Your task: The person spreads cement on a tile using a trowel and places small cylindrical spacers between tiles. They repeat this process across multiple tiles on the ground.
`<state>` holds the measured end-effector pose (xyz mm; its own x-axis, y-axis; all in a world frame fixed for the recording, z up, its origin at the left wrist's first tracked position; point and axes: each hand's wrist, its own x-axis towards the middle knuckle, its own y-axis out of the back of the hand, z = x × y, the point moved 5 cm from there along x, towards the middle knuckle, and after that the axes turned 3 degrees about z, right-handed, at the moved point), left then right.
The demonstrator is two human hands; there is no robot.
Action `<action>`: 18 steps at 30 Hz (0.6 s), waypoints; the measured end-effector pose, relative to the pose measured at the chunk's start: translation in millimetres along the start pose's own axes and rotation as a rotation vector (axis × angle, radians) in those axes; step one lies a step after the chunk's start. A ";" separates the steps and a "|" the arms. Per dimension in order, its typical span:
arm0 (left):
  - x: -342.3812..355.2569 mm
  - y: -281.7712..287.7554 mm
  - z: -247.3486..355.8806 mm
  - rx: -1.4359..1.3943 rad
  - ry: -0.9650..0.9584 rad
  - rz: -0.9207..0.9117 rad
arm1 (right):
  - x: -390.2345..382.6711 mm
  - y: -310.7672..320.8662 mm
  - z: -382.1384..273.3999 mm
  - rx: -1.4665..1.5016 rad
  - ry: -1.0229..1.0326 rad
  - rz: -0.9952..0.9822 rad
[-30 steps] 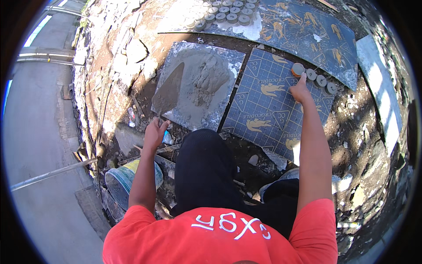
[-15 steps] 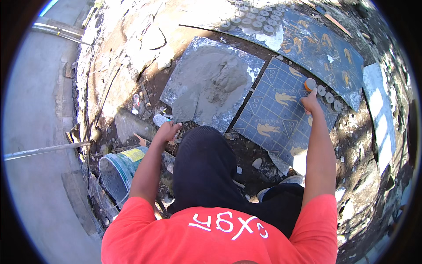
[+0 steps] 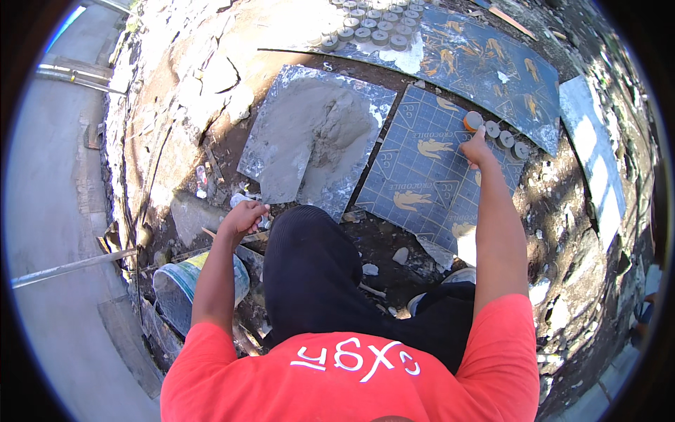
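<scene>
My right hand (image 3: pixel 478 150) reaches over a dark blue printed board, index finger stretched out to touch the near edge of a round orange-sided mould (image 3: pixel 467 123) filled with grey cement. Its thumb stands off the mould and the other fingers curl under, partly hidden. Right of the mould, a short row of grey cement discs (image 3: pixel 505 138) lies along the board's edge. My left hand (image 3: pixel 244 216) is closed at the near corner of the mortar board (image 3: pixel 373 95), fingers curled; what they hold, if anything, is hidden. A whitish object (image 3: pixel 239 200) lies just beyond it.
Wet grey mortar (image 3: pixel 341 116) covers much of the mortar board, with a flat trowel-like shape (image 3: pixel 285 176) in it. Many cement discs (image 3: pixel 380 35) stand on the far board (image 3: pixel 485 53). A bucket (image 3: pixel 235 278) lies on its side at my left, among stones and rubble.
The whole view has shifted slightly, moving the boards leftward. My left hand has drawn back toward me from the whitish object, its fingers more curled. My right index finger stays on the mould.
</scene>
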<state>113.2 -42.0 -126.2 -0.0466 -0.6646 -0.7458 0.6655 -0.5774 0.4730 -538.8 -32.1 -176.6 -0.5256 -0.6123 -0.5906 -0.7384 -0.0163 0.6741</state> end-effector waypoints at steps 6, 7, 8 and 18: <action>-11.4 -24.3 81.6 -0.012 -0.175 -0.050 | 1.4 -3.3 2.9 0.042 -0.047 0.016; -8.7 -31.5 104.5 0.027 -0.215 -0.052 | 2.6 -4.0 3.7 0.041 -0.045 0.022; -6.5 -39.8 127.8 0.062 -0.265 -0.051 | 3.5 -4.2 5.4 0.017 -0.046 0.009; 47.2 -172.2 340.7 0.665 -0.740 0.005 | -5.1 2.8 4.8 0.044 -0.040 -0.037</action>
<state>-257.4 -135.6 -83.0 -0.6485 -0.6655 -0.3695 0.1248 -0.5718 0.8109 -540.3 -25.2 -173.8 -0.5131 -0.5800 -0.6327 -0.7751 -0.0036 0.6318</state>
